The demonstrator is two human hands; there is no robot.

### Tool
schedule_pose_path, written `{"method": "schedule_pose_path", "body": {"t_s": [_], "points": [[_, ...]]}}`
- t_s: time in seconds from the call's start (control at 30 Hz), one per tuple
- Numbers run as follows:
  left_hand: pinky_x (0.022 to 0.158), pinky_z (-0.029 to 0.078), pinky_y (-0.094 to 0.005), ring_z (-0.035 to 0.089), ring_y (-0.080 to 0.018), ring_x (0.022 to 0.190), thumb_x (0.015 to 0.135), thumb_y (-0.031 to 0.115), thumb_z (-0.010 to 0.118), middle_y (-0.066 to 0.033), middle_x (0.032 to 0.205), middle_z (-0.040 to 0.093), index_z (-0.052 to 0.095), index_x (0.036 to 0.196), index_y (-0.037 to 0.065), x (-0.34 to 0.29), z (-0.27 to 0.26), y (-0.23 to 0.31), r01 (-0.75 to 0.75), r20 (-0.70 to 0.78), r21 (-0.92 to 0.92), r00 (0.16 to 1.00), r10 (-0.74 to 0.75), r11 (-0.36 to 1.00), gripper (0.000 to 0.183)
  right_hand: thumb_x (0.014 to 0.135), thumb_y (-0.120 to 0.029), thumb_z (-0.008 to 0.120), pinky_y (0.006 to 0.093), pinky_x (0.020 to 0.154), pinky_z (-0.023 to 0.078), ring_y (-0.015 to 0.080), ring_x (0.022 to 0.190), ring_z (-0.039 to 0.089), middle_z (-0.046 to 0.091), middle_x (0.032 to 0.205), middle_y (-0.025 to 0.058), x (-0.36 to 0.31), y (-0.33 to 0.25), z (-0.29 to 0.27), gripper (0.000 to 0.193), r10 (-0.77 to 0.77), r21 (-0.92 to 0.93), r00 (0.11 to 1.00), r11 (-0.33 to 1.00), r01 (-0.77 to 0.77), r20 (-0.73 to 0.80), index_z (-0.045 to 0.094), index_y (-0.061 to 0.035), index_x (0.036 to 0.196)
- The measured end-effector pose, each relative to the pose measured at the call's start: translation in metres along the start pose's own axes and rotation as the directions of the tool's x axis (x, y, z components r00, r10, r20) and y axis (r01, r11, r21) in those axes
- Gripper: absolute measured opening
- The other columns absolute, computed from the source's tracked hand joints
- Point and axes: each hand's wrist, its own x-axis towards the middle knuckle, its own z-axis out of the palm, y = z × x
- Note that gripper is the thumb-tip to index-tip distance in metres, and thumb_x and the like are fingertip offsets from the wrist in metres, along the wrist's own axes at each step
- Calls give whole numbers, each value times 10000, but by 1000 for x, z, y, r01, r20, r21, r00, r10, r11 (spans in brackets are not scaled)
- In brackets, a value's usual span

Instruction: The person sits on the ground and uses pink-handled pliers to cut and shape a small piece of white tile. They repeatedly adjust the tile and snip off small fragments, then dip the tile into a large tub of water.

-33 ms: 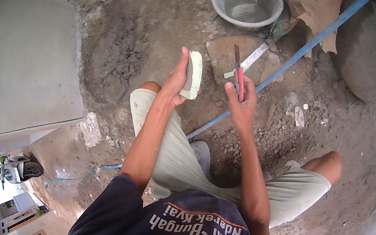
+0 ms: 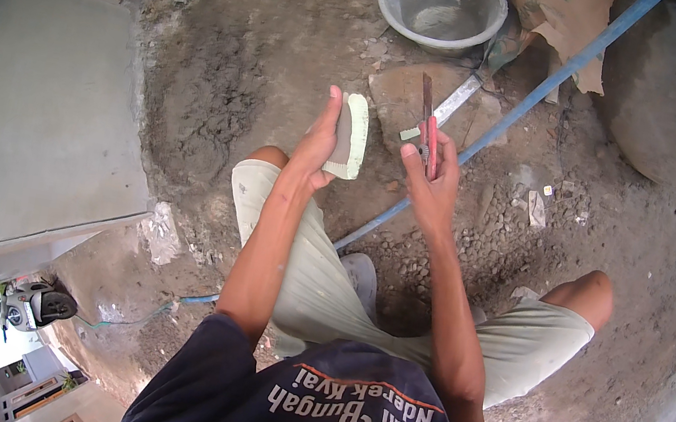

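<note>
My left hand (image 2: 314, 142) is closed round the side of a slightly curved slab (image 2: 354, 137) with a pale green edge and a grey, finely ribbed face. Its thumb points up along the slab. In my right hand (image 2: 435, 179) is a red utility knife (image 2: 431, 148), its long, dark, rusty-looking blade extended upward. Knife and slab are apart, both above the ground in front of my knees. Beyond the knife, a flat stone (image 2: 399, 95) lies on the dirt, bearing a pale metal strip (image 2: 458, 97) and a small pale green piece (image 2: 409, 133).
A grey basin (image 2: 436, 37) with dried residue stands at the far side, beside torn brown paper (image 2: 570, 21). A blue pipe (image 2: 540, 93) crosses diagonally behind my right hand. Loose gravel (image 2: 480, 227) lies right of it. A pale wall (image 2: 47, 115) rises at left.
The slab in my left hand has turned slightly, showing more of its ribbed grey face. The knife has shifted a little, its blade standing a bit more upright.
</note>
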Motion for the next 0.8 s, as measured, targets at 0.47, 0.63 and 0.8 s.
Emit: {"method": "schedule_pose_path", "body": {"t_s": [0.47, 0.63, 0.8], "points": [[852, 589, -316, 755, -166, 965, 1027, 251, 748, -119, 1093, 792, 710, 1253, -49, 10, 5, -19, -366, 31, 423, 920, 391, 829, 377, 1067, -393, 670, 328, 729, 447, 125, 798, 527, 597, 826, -4, 30, 17, -6, 431, 84, -172, 964, 976, -130, -252, 699, 18, 1192], [838, 573, -380, 770, -273, 935, 930, 237, 805, -197, 1038, 794, 720, 1243, -69, 35, 2, -20, -273, 21, 856, 867, 498, 438, 446, 1116, -423, 510, 420, 880, 519, 315, 955, 694, 736, 986, 164, 3, 37, -19, 543, -4, -503, 985, 860, -84, -171, 650, 46, 1352], [911, 555, -493, 707, -467, 1071, 869, 168, 796, -299, 1134, 739, 698, 1272, -32, 59, -8, -26, -484, 252, 858, 690, 678, 174, 460, 1102, -363, 457, 544, 883, 511, 506, 973, 698, 724, 960, 290, -17, 49, -20, 530, 19, -577, 986, 809, -111, -164, 616, 14, 1439]]}}
